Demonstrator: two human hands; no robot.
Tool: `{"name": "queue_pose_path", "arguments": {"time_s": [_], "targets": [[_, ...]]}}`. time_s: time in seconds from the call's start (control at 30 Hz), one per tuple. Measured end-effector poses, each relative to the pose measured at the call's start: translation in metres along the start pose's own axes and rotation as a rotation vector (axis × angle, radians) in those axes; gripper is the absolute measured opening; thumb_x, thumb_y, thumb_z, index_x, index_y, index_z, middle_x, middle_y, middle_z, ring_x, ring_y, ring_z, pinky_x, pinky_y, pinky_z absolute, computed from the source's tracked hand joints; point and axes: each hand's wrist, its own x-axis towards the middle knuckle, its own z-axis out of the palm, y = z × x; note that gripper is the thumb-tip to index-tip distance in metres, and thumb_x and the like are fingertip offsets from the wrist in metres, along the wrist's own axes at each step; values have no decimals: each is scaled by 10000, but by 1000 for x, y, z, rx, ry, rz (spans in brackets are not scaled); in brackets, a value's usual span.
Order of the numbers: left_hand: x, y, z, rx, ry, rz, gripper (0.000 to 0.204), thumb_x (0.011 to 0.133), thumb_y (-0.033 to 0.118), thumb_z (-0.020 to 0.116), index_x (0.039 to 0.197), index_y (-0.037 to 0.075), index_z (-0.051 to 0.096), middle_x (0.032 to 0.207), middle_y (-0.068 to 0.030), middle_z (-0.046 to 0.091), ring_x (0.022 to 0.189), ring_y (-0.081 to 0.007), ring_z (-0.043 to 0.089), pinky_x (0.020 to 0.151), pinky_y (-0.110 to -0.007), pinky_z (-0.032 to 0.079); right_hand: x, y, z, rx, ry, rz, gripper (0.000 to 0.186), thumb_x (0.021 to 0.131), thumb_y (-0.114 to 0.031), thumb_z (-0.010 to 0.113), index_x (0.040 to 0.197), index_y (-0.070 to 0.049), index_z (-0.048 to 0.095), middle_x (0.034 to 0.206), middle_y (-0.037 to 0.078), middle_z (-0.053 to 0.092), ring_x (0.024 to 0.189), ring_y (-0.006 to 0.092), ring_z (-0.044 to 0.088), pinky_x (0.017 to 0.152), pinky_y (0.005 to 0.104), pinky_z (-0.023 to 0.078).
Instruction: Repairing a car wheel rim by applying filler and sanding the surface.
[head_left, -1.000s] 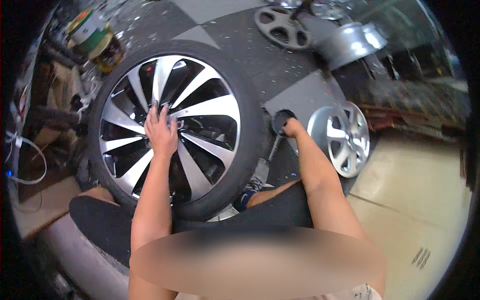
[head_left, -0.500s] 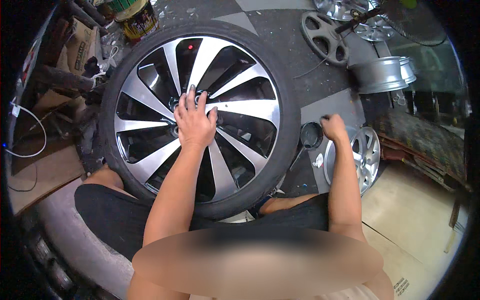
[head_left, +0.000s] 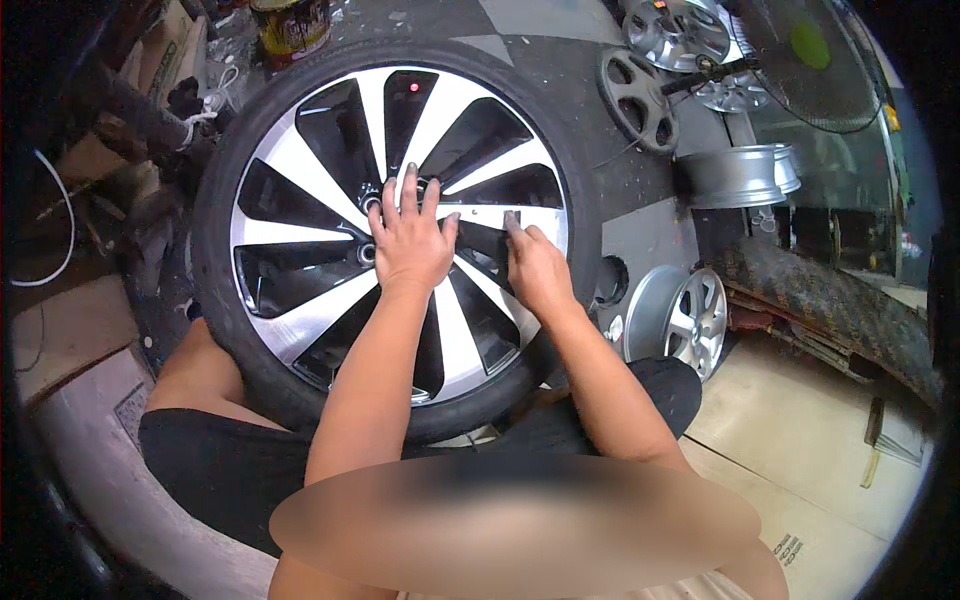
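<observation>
The wheel [head_left: 455,320] is right in front of me, its face toward me and its black tyre [head_left: 215,225] reaching down to my legs. My left hand [head_left: 410,240] lies over the wheel's middle, fingers spread and open, gripping nothing. My right hand [head_left: 542,268] is at the wheel's right-hand spoke, fingers curled; there's something dark at the tips, but I can't tell whether I'm pinching a small thing or it's just dirt. Just right of the wheel is a black cup [head_left: 612,280], partly hidden, with a silver rim [head_left: 690,320] beside it. Beyond the wheel, to the upper right, are a grey hubcap [head_left: 635,100] and another rim [head_left: 730,178]. A tin [head_left: 290,28] stands behind the wheel, to the upper left.
</observation>
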Motion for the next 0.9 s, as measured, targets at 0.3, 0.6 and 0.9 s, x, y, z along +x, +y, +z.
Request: {"name": "queue_pose_path", "arguments": {"time_s": [0.3, 0.6, 0.9], "targets": [[2, 2, -1, 28, -43, 3, 614, 1109, 521, 531, 1641, 215, 516, 1805, -81, 273, 1638, -341, 243, 1304, -602, 210, 3, 1, 1, 9, 34, 5, 477, 1028, -40, 570, 1499, -44, 646, 1040, 226, 676, 968, 474, 699, 858, 553, 565], [-1, 5, 1, 42, -49, -8, 605, 1106, 518, 534, 1633, 220, 529, 1806, -94, 295, 1644, -361, 240, 1301, -602, 209, -1, -2, 1, 24, 21, 21, 500, 1026, -68, 574, 1525, -59, 610, 1064, 225, 688, 951, 477, 712, 844, 560, 575], [2, 7, -1, 52, -13, 4, 610, 1085, 486, 588, 1620, 195, 546, 1787, -117, 326, 1620, -373, 279, 1301, -579, 214, -3, 2, -2, -22, 1, 34, 526, 994, -68, 573, 1517, -37, 614, 1049, 206, 713, 937, 447, 735, 848, 549, 600]]}}
